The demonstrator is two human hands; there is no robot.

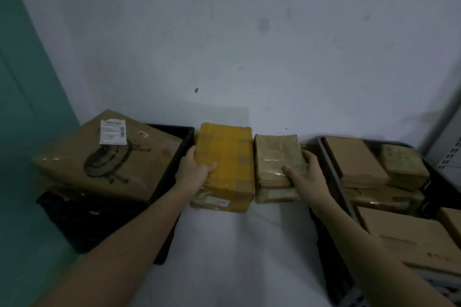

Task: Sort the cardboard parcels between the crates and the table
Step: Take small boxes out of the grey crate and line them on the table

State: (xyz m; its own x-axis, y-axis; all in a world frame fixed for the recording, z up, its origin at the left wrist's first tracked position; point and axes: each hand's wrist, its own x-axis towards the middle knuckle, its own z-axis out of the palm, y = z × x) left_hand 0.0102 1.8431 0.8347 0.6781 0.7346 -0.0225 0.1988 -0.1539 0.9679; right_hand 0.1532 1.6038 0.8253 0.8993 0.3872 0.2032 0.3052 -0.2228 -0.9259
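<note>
At the centre of the frame, two parcels sit side by side on a pale tabletop (244,252), their long axes running away from the viewer toward the wall. The left hand (193,172) grips the left edge of the yellow parcel (225,164), thumb laid on its top face and fingers (190,154) wrapped down its side. The right hand (305,177) holds the right near corner of the tan taped parcel (275,157), which appears to rest on another parcel beneath it; the thumb is on top and the fingers curl over the right edge. Each parcel lies just inside its own hand, nearly touching its neighbour.

To the left, a black crate (172,169) holds a large brown box (104,154) bearing a white label, tilted. To the right, a second black crate (331,182) holds several flat cardboard parcels (354,159), closely packed. The tabletop between the crates is bare toward the viewer. The room is dim, with a plain pale wall behind.
</note>
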